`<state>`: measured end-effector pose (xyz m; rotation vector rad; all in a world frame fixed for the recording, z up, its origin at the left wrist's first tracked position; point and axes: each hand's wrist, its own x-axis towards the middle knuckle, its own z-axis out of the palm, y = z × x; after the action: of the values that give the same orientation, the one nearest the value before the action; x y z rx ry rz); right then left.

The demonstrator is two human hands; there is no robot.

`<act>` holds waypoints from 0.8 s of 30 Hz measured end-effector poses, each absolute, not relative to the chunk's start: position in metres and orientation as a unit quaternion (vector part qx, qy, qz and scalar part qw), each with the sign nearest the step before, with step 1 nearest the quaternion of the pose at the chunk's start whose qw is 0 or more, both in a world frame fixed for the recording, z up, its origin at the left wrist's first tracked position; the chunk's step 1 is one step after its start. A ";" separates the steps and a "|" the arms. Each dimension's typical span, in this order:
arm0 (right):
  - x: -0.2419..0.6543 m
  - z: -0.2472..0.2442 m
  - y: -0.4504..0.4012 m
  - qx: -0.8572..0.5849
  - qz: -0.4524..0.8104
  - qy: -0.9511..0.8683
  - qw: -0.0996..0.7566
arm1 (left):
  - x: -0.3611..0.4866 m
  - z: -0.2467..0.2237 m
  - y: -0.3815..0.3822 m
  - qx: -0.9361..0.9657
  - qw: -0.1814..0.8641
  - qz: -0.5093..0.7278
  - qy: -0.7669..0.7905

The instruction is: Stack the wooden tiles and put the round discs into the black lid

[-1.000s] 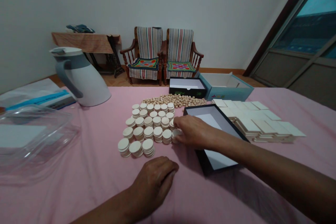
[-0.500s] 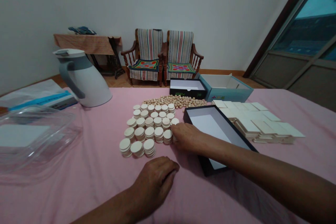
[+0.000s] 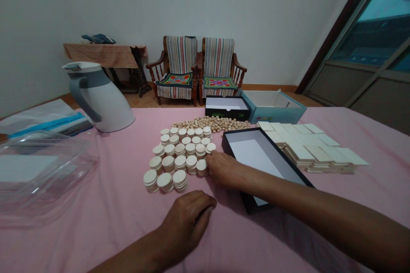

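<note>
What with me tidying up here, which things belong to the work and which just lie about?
Likely the job: stacked discs at the right hand; perhaps near black box, square tiles, small wooden pieces.
Likely lying about: jug, clear plastic container, chairs.

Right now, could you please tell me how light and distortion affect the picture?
Head view: dim light, soft shadow on the pink cloth below the right forearm; head view: glare on the clear container, and the white jug leans, probably from wide-angle stretch.
</note>
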<state>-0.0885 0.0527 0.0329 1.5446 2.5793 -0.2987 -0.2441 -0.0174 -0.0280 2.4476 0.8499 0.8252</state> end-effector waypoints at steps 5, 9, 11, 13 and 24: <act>-0.085 0.041 0.049 0.496 -0.106 0.861 0.047 | -0.244 -0.030 -0.016 0.879 0.213 0.293 0.310; -0.065 0.076 0.047 0.507 -0.066 0.859 -0.001 | -0.240 -0.018 -0.020 0.881 0.213 0.268 0.326; -0.049 0.095 0.049 0.524 -0.050 0.850 -0.001 | -0.232 -0.005 -0.023 0.885 0.208 0.260 0.327; -0.031 0.106 0.052 0.547 -0.030 0.837 0.000 | -0.220 0.010 -0.025 0.894 0.199 0.260 0.306; 0.026 0.060 0.078 0.587 -0.039 0.806 0.067 | -0.165 0.010 -0.005 0.952 0.127 0.180 0.212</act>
<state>0.0264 0.0779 0.0603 1.7704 2.4276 -0.1180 -0.1647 -0.0053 0.0098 2.7720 0.6168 0.5232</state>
